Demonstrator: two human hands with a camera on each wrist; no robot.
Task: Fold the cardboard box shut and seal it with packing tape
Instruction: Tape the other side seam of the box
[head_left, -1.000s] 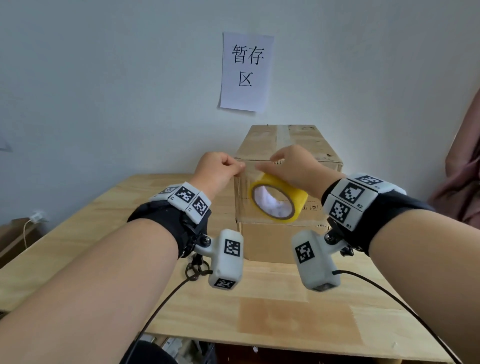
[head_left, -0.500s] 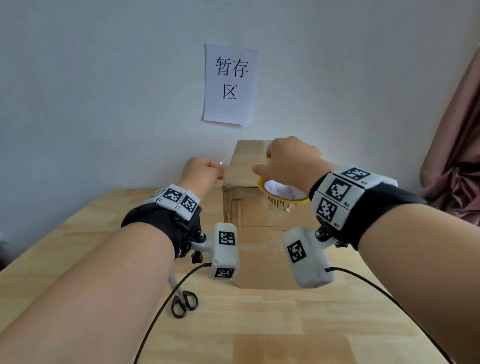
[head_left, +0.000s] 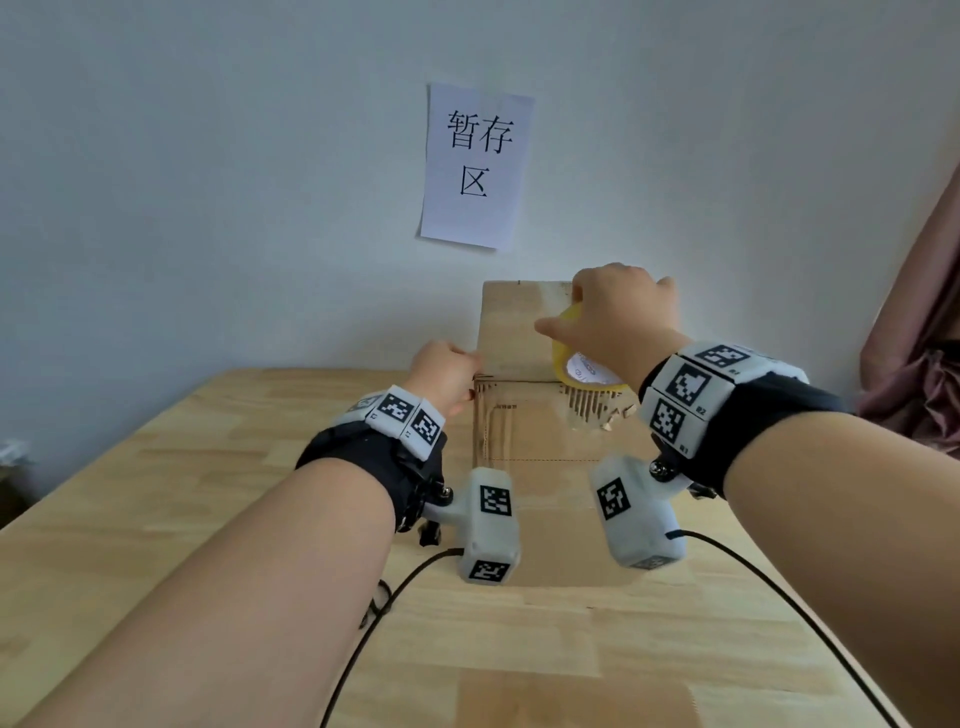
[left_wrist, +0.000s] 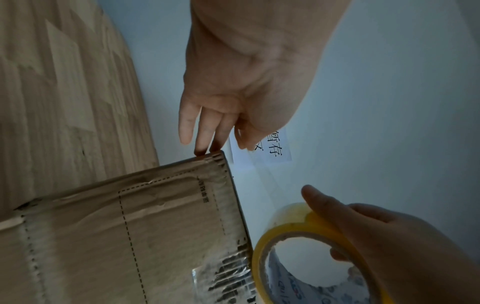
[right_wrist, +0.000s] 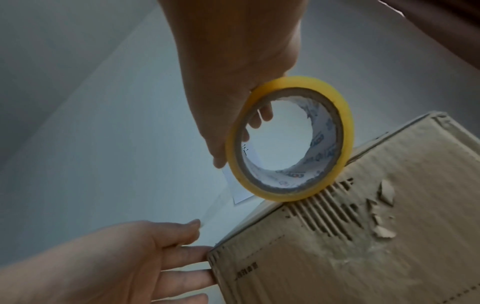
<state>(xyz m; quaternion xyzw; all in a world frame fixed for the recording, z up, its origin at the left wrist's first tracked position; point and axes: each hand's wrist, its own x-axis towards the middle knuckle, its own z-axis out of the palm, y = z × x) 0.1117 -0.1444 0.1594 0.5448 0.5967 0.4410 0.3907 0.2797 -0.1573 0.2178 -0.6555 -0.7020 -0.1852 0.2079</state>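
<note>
A closed cardboard box (head_left: 524, 431) stands on a wooden table (head_left: 156, 499), pushed back near a pale wall; a paper sign (head_left: 477, 166) with printed characters hangs on that wall directly above the box. The right hand (head_left: 618, 317) is above the box's top, toward its right side, with thumb and fingers clamped on a yellow roll of packing tape (right_wrist: 288, 137): fingertips show inside the roll's core and the thumb lies over its outer rim. The roll stands on edge, touching the box's near top edge. Below the roll, the box's front face is torn, with bare corrugated ridges and loose paper scraps. The left hand (head_left: 444, 376) is at the box's upper left front corner. Its lower fingers (right_wrist: 187, 265) are fairly straight, tips touching the box's left edge, while thumb and forefinger are pinched together just above that corner. A faint clear strip of tape (left_wrist: 262, 185) runs from that pinch to the roll. A black cable (head_left: 395, 597) trails across the table in front of the box.
</note>
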